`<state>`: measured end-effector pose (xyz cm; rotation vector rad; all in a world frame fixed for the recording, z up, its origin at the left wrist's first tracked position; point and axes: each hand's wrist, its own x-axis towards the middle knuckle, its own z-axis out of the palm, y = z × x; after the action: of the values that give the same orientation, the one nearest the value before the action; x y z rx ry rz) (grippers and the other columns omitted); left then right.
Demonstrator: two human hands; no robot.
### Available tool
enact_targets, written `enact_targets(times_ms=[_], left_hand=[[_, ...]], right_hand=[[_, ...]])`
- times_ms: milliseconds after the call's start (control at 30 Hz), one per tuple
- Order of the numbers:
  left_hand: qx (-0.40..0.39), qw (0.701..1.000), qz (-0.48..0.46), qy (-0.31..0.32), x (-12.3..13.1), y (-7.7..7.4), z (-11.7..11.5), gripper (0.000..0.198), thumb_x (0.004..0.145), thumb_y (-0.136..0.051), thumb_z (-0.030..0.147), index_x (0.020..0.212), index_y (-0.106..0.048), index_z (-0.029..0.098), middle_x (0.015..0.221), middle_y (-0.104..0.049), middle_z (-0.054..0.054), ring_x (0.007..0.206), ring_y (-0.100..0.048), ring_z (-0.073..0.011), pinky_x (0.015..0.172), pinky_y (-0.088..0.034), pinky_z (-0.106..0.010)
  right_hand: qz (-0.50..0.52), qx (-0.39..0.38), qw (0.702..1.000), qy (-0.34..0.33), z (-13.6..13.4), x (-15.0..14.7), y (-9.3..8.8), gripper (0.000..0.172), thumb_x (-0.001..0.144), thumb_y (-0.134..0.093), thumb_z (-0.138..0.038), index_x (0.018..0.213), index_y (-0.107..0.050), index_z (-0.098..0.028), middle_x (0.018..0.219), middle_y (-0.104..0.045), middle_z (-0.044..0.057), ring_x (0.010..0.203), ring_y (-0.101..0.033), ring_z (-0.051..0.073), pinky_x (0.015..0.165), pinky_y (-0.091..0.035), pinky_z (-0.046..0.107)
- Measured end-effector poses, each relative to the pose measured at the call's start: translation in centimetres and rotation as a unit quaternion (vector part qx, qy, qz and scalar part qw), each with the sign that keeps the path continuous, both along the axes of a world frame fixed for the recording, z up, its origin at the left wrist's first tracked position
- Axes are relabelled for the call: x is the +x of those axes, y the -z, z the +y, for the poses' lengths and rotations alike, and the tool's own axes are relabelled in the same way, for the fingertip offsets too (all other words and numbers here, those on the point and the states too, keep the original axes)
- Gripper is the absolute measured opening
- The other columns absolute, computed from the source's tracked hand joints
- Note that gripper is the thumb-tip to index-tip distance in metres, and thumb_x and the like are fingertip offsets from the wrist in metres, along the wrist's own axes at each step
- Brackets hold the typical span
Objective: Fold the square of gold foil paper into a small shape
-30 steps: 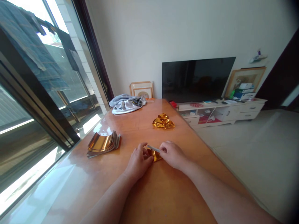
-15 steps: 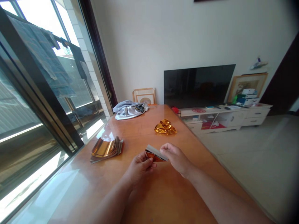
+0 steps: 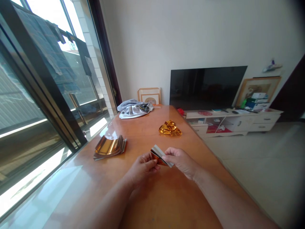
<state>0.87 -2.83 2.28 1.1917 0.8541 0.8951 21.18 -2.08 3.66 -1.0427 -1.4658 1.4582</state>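
Observation:
A small folded sheet of gold foil paper [image 3: 158, 156], silver on one side, is held up above the wooden table [image 3: 143, 127]. My left hand [image 3: 143, 170] pinches its near corner between thumb and fingers. My right hand [image 3: 179, 162] grips the opposite end, so the sheet spans both hands. Part of the fold is hidden by my fingers. To the left of my hands lies a curled stack of gold foil sheets [image 3: 109, 148]. Farther ahead, a heap of crumpled or folded gold foil pieces [image 3: 170, 128] sits on the table.
A grey cloth bundle [image 3: 134, 109] lies at the table's far end, with a small picture frame [image 3: 149, 96] behind it. A glass door [image 3: 47, 79] runs along the left side. A TV [image 3: 207, 87] stands on a white cabinet [image 3: 228, 122] to the far right.
Both hands have lifted the folded foil off the table and now hold it higher, with its silver side showing more. The view has drifted slightly, and the table items have not moved.

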Motion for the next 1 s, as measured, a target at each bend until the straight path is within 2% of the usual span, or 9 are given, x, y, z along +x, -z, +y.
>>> enact_targets(times_ms=[367,500,633,800,1000], left_hand=[[0.028,0.999,0.023,0.021,-0.4,-0.1,0.0,0.023,0.081,-0.068,0.031,0.099,-0.067,0.016,0.092,-0.068,-0.004,0.070,-0.058,-0.0107,0.067,-0.045,-0.023],[0.044,0.998,0.053,0.007,-0.3,-0.2,-0.1,0.027,0.085,-0.067,0.039,0.096,-0.064,0.015,0.078,-0.064,-0.002,0.065,-0.057,-0.0113,0.063,-0.044,-0.023],[0.054,0.996,0.072,-0.011,0.0,-0.3,-0.2,0.030,0.082,-0.070,0.041,0.095,-0.063,0.015,0.077,-0.065,-0.002,0.063,-0.057,-0.0119,0.059,-0.043,-0.023],[0.054,0.994,0.091,-0.030,0.2,-0.3,-0.2,0.023,0.080,-0.069,0.035,0.091,-0.063,0.016,0.073,-0.066,-0.001,0.062,-0.058,-0.0130,0.058,-0.044,-0.024],[0.056,0.992,0.110,-0.033,0.4,-0.2,-0.4,0.015,0.079,-0.063,0.028,0.088,-0.064,0.015,0.072,-0.067,-0.002,0.063,-0.061,-0.0144,0.062,-0.048,-0.025]], right_hand=[[-0.035,0.004,0.999,0.010,0.0,0.0,0.1,0.018,0.075,-0.068,-0.032,0.076,-0.056,-0.019,0.067,-0.054,-0.005,0.062,-0.047,0.011,0.061,-0.036,0.025],[-0.033,0.000,0.999,-0.007,-0.3,-0.2,0.1,0.018,0.077,-0.067,-0.033,0.078,-0.054,-0.019,0.067,-0.055,-0.005,0.061,-0.047,0.011,0.059,-0.036,0.024],[-0.048,0.010,0.999,-0.006,-0.5,-0.5,0.4,0.020,0.078,-0.067,-0.036,0.079,-0.055,-0.019,0.068,-0.056,-0.004,0.062,-0.048,0.012,0.059,-0.037,0.025],[-0.105,0.065,0.992,0.018,-0.3,-0.7,1.0,0.022,0.081,-0.064,-0.039,0.079,-0.055,-0.020,0.068,-0.056,-0.004,0.062,-0.048,0.012,0.058,-0.037,0.024],[-0.182,0.128,0.973,0.058,-0.1,-0.9,1.5,0.018,0.081,-0.062,-0.035,0.074,-0.054,-0.021,0.065,-0.052,-0.005,0.061,-0.044,0.012,0.055,-0.035,0.024]])
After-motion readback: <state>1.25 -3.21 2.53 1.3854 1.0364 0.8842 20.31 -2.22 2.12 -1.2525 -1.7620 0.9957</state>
